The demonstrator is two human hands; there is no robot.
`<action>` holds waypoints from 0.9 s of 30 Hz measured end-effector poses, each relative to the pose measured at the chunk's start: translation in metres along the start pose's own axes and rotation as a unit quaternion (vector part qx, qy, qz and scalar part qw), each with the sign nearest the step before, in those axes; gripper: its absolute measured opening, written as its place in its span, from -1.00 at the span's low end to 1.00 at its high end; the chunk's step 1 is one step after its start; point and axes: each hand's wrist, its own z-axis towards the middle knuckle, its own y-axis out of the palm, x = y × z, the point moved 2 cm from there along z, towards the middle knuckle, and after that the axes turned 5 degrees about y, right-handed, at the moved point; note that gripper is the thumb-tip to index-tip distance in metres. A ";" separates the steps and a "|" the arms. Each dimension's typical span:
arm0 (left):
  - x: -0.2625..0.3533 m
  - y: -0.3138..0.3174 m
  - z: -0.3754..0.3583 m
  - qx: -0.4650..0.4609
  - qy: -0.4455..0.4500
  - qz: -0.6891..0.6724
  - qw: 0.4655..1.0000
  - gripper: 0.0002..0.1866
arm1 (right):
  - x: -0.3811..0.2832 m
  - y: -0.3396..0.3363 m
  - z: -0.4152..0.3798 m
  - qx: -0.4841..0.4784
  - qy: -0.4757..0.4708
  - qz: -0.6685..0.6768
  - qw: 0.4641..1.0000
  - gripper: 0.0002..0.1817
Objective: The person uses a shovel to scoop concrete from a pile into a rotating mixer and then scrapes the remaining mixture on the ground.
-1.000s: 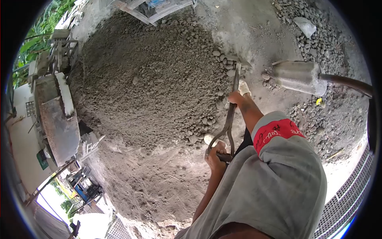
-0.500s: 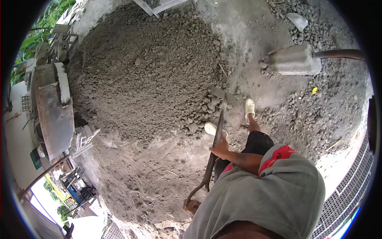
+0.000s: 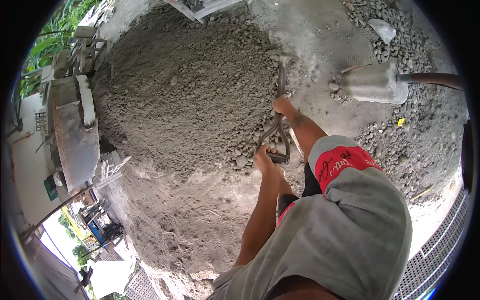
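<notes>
A shovel (image 3: pixel 281 82) with a dark shaft and a D-shaped handle reaches out ahead of me. Its blade (image 3: pixel 283 53) meets the right edge of a large heap of grey gravelly mix (image 3: pixel 185 90). My left hand (image 3: pixel 262 159) is closed around the handle's grip at the near end. Farther along, my right hand (image 3: pixel 283 104) wraps round the shaft just above where the handle forks. Loose stones (image 3: pixel 242 159) lie just left of my left hand. One pale clog (image 3: pixel 296 140) shows partly behind the handle and my right forearm.
A grey tapered block (image 3: pixel 375 82) with a dark pole (image 3: pixel 431 80) stands to the right among scattered stones. A rusty metal sheet (image 3: pixel 77 142) and wooden pieces line the left side. A clear plastic bag (image 3: pixel 383 31) lies at the upper right.
The shovel has moved forward, its blade going from near my feet to farther along the heap's edge. Both hands have travelled forward with it, my left hand the farthest.
</notes>
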 end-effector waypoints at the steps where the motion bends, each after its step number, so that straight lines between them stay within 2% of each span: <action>1: 0.000 -0.026 -0.006 0.004 0.010 0.008 1.000 -0.89 | 0.012 0.016 0.003 -0.020 -0.005 -0.021 1.000 -0.31; 2: 0.010 -0.043 -0.029 0.001 0.017 0.011 1.000 -0.86 | 0.023 0.031 -0.006 -0.034 0.001 -0.016 0.999 -0.31; 4: 0.024 -0.091 -0.062 0.000 0.056 0.106 0.993 -0.80 | 0.047 0.059 -0.042 -0.066 0.034 0.044 0.996 -0.32; 5: 0.033 -0.108 -0.082 0.013 0.046 0.123 0.991 -0.79 | 0.058 0.074 -0.065 -0.087 0.053 0.080 0.992 -0.32; 6: 0.031 -0.134 -0.098 0.087 -0.013 0.110 0.990 -0.82 | 0.068 0.089 -0.088 -0.109 0.067 0.115 0.985 -0.33; 7: 0.049 -0.126 -0.133 0.096 0.009 0.166 0.981 -0.80 | 0.083 0.113 -0.092 -0.138 0.045 0.118 0.982 -0.29; 8: 0.057 -0.145 -0.147 0.100 0.007 0.171 0.980 -0.80 | 0.097 0.137 -0.100 -0.165 0.023 0.121 0.978 -0.24; 10: 0.063 -0.193 -0.160 0.111 -0.001 0.148 0.983 -0.81 | 0.081 0.135 -0.173 -0.095 0.086 0.181 0.975 -0.38; 12: 0.064 -0.232 -0.150 0.095 -0.003 0.121 0.988 -0.82 | 0.099 0.174 -0.175 -0.025 0.131 0.172 0.976 -0.23; 13: 0.064 -0.246 -0.138 0.079 -0.002 0.107 0.991 -0.82 | 0.100 0.172 -0.177 -0.030 0.108 0.185 0.976 -0.14; 15: 0.059 -0.254 -0.096 0.033 -0.002 0.077 0.996 -0.83 | 0.091 0.148 -0.170 0.022 0.067 0.202 0.977 -0.22; 16: 0.062 -0.223 -0.087 0.033 -0.010 0.052 0.998 -0.91 | 0.083 0.130 -0.159 0.034 0.073 0.208 0.975 -0.30; 17: 0.056 -0.205 -0.061 0.006 -0.009 0.062 0.998 -0.92 | 0.100 0.140 -0.108 0.045 0.048 0.241 0.968 -0.26; 18: 0.060 -0.161 -0.053 -0.085 -0.047 0.023 0.995 -0.91 | 0.073 0.106 -0.115 0.078 0.093 0.255 0.959 -0.21; 19: 0.035 -0.153 -0.011 -0.042 -0.053 0.031 0.997 -0.88 | 0.067 0.098 -0.089 0.159 0.046 0.196 0.966 -0.18; 20: 0.042 -0.112 -0.006 -0.077 -0.019 0.046 0.996 -0.85 | 0.074 0.097 -0.046 0.086 0.052 0.221 0.970 -0.22; 21: 0.039 -0.094 0.010 -0.142 -0.013 0.046 0.989 -0.83 | 0.056 0.081 -0.055 0.063 0.009 0.215 0.974 -0.25; 22: 0.040 -0.083 0.016 -0.155 -0.032 0.050 0.986 -0.80 | 0.046 0.082 -0.060 0.110 0.048 0.215 0.969 -0.42; 23: 0.043 -0.085 0.015 -0.130 -0.047 0.066 0.988 -0.82 | 0.059 0.092 -0.026 0.128 0.003 0.210 0.969 -0.67; 24: 0.033 -0.103 0.030 -0.148 -0.013 0.054 0.987 -0.81 | 0.113 0.117 0.065 0.136 -0.181 -0.025 0.974 -0.78; 25: 0.041 -0.128 0.025 -0.131 -0.020 0.055 0.990 -0.86 | 0.114 0.145 0.072 0.209 -0.222 -0.398 0.865 -0.79; 26: 0.052 -0.159 0.023 -0.124 -0.037 0.051 0.990 -0.87 | 0.095 0.162 0.006 0.084 -0.081 -0.134 0.984 -0.69; 27: 0.050 -0.198 0.028 -0.118 -0.043 0.035 0.991 -0.84 | 0.074 0.179 -0.067 0.053 0.089 0.144 0.984 -0.58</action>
